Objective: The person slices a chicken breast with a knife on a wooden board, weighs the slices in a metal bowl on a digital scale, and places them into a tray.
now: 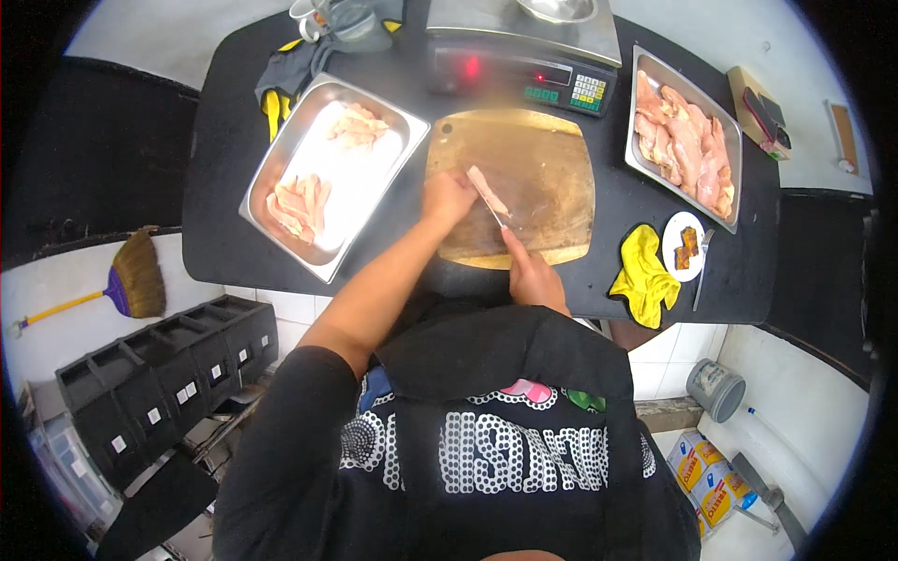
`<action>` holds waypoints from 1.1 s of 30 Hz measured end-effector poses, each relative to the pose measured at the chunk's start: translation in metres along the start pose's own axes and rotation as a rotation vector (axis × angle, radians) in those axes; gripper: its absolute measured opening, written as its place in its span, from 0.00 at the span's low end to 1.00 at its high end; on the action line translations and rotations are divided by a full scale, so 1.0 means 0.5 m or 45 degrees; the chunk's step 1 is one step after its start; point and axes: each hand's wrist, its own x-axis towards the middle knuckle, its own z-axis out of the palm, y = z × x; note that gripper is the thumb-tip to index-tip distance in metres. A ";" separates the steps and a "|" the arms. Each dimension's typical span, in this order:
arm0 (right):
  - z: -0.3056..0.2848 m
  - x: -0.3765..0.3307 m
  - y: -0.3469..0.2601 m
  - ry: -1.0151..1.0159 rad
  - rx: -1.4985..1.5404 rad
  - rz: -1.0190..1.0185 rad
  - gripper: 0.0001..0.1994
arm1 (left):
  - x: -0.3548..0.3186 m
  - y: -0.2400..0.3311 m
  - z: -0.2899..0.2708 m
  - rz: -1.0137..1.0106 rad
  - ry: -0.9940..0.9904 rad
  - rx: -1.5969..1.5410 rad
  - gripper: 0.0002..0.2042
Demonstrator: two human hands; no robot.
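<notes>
A strip of raw chicken (487,191) lies on the worn wooden cutting board (552,178) in front of me. My left hand (450,197) is closed at the strip's upper left end, fingers curled against it. In my right hand (536,280) is a knife (498,216), its thin blade running up and left along the strip's edge. The right fingers wrap the handle and mostly hide it. Left of the board, a steel tray (348,192) bears two small piles of cut chicken (301,206). At the right, another steel tray (644,166) is filled with larger raw chicken pieces (687,140).
Behind the board stands a digital scale (524,79) with a metal bowl (559,7) on top. A yellow cloth (645,277), a white plate (681,264) with brown food and a fork (702,271) lie at the right. Glass mugs (354,23) rest on a dark cloth at the far left.
</notes>
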 end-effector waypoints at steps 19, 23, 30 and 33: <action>-0.061 -0.141 0.061 -0.215 0.263 0.141 0.28 | 0.021 -0.015 -0.057 -0.194 -0.333 -0.424 0.08; -0.067 -0.143 0.065 -0.142 0.227 0.095 0.29 | 0.053 -0.021 -0.193 -0.015 -0.085 -0.634 0.07; -0.085 -0.146 0.098 -0.126 0.388 -0.093 0.26 | 0.191 -0.141 -0.366 0.106 0.296 0.164 0.07; -0.103 -0.176 0.119 0.034 0.531 0.019 0.26 | 0.173 -0.085 -0.299 0.466 0.466 0.691 0.08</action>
